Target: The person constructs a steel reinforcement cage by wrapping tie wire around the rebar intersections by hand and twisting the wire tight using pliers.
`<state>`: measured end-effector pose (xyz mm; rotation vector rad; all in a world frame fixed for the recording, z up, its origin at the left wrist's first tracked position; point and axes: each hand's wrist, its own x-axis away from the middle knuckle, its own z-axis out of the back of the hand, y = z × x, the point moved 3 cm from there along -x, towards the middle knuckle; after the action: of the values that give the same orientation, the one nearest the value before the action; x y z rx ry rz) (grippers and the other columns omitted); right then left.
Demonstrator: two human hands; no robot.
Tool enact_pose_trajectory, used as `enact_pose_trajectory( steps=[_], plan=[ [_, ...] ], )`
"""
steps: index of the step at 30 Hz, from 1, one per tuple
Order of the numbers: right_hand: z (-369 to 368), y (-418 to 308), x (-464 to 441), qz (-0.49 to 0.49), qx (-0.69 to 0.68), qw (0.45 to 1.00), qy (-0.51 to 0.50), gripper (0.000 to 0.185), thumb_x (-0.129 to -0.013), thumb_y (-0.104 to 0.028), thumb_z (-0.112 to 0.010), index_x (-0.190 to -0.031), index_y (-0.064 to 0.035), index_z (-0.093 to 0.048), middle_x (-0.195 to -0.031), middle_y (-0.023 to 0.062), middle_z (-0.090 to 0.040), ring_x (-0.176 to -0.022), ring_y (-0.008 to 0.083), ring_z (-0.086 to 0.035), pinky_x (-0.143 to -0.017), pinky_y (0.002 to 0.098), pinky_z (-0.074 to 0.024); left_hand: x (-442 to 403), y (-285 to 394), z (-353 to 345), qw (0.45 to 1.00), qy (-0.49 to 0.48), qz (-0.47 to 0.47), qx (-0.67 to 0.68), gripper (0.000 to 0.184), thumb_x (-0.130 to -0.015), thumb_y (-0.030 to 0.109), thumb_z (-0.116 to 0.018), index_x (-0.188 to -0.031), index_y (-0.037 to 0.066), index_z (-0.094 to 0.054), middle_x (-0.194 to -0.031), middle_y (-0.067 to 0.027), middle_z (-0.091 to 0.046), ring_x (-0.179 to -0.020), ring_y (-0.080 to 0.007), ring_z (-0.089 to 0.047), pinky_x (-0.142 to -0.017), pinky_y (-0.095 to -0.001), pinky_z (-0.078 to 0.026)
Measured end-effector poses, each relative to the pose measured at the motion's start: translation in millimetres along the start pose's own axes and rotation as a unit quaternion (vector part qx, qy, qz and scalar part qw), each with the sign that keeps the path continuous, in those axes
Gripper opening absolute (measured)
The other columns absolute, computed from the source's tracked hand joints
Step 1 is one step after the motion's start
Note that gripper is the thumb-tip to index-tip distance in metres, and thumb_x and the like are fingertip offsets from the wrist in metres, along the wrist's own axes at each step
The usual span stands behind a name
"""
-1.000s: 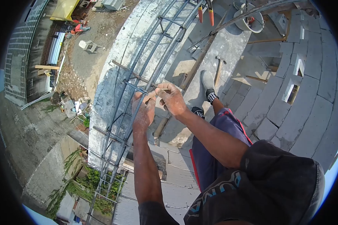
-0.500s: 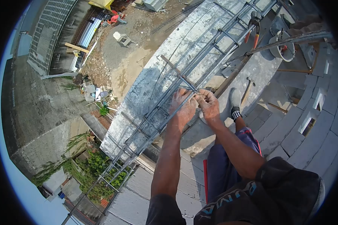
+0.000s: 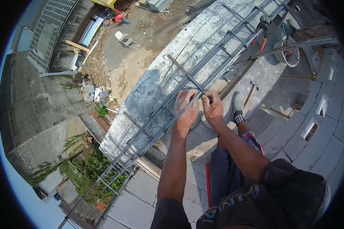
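A long steel rebar cage (image 3: 214, 57) with square stirrups runs diagonally over a pale concrete slab. My left hand (image 3: 186, 110) reaches beneath one of its bars, fingers curled up at a joint where a stirrup meets the long bars; the bar crosses in front of the hand. On the near side of that joint, my right hand (image 3: 213, 108) is closed in a pinch, thumb against fingertips. Whatever lies between the fingers of either hand is too small or hidden to name. Further up the cage hang pliers (image 3: 263, 33) with red-orange handles.
A hammer (image 3: 251, 93) lies by my shoe (image 3: 238, 102). Beyond it stands a white bucket (image 3: 287, 57) with tools. Light block walls (image 3: 294, 133) are at right. The concrete slab (image 3: 156, 82) has an outer edge with a drop to the ground, where a person (image 3: 120, 17) in red crouches.
My right hand has drawn slightly away from the left, opening a small gap between them at the joint. My left hand stays at the bar. The whole view has shifted a little.
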<state>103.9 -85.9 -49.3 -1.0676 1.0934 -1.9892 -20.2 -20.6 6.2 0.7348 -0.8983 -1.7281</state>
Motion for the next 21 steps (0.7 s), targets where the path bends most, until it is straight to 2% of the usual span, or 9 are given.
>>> enact_pose_trajectory(
  steps=[3,6,10,13,16,21],
  plan=[
    [0,-1,0,-0.005,-0.001,1.000,-0.003,0.017,-0.097,-0.020,-0.065,-0.107,-0.0057,-0.063,-0.090,0.0134,-0.069,-0.075,0.0272,-0.067,-0.073,0.0401,-0.0526,-6,1,3,0.988,0.004,-0.053,-0.144,0.025,-0.091,0.012,-0.065,-0.116,0.006,-0.068,-0.108,-0.0131,-0.067,-0.101,-0.0358,-0.061,-0.089,-0.0471,-0.051],
    [3,-3,0,-0.007,0.019,1.000,-0.010,0.016,-0.097,-0.020,-0.065,-0.106,-0.0064,-0.063,-0.089,0.0126,-0.069,-0.073,0.0263,-0.066,-0.072,0.0398,-0.0526,-16,2,-3,0.984,-0.049,-0.113,-0.131,0.030,-0.092,0.012,-0.063,-0.122,0.008,-0.066,-0.111,-0.0120,-0.068,-0.105,-0.0345,-0.061,-0.090,-0.0453,-0.052],
    [5,-6,-1,-0.038,-0.003,0.999,-0.033,0.015,-0.097,-0.019,-0.065,-0.104,-0.0060,-0.061,-0.089,0.0118,-0.070,-0.076,0.0263,-0.067,-0.073,0.0391,-0.0526,-20,-1,-12,0.991,-0.053,-0.030,-0.116,0.029,-0.093,0.015,-0.063,-0.121,0.012,-0.068,-0.112,-0.0105,-0.069,-0.107,-0.0331,-0.064,-0.089,-0.0459,-0.053],
    [1,-2,-1,-0.019,-0.031,0.999,-0.027,0.015,-0.097,-0.017,-0.065,-0.102,-0.0044,-0.060,-0.087,0.0115,-0.068,-0.076,0.0260,-0.066,-0.072,0.0389,-0.0521,-24,-2,-14,0.991,-0.062,0.033,-0.113,0.027,-0.093,0.016,-0.063,-0.120,0.017,-0.069,-0.109,-0.0104,-0.071,-0.106,-0.0336,-0.066,-0.088,-0.0461,-0.054],
    [6,-7,2,0.098,0.077,0.992,0.037,0.014,-0.097,-0.016,-0.064,-0.099,-0.0029,-0.060,-0.084,0.0116,-0.066,-0.075,0.0245,-0.065,-0.071,0.0393,-0.0514,-29,-1,-14,0.989,-0.079,0.070,-0.108,0.024,-0.093,0.017,-0.064,-0.116,0.019,-0.071,-0.107,-0.0106,-0.073,-0.104,-0.0347,-0.067,-0.087,-0.0461,-0.054],
    [6,-11,4,-0.012,-0.011,1.000,0.001,0.013,-0.098,-0.014,-0.063,-0.098,-0.0019,-0.059,-0.080,0.0106,-0.064,-0.071,0.0225,-0.062,-0.069,0.0391,-0.0505,-33,0,-16,0.986,-0.075,0.109,-0.105,0.018,-0.092,0.018,-0.064,-0.108,0.017,-0.074,-0.106,-0.0108,-0.074,-0.100,-0.0357,-0.068,-0.086,-0.0457,-0.054]
  ],
)
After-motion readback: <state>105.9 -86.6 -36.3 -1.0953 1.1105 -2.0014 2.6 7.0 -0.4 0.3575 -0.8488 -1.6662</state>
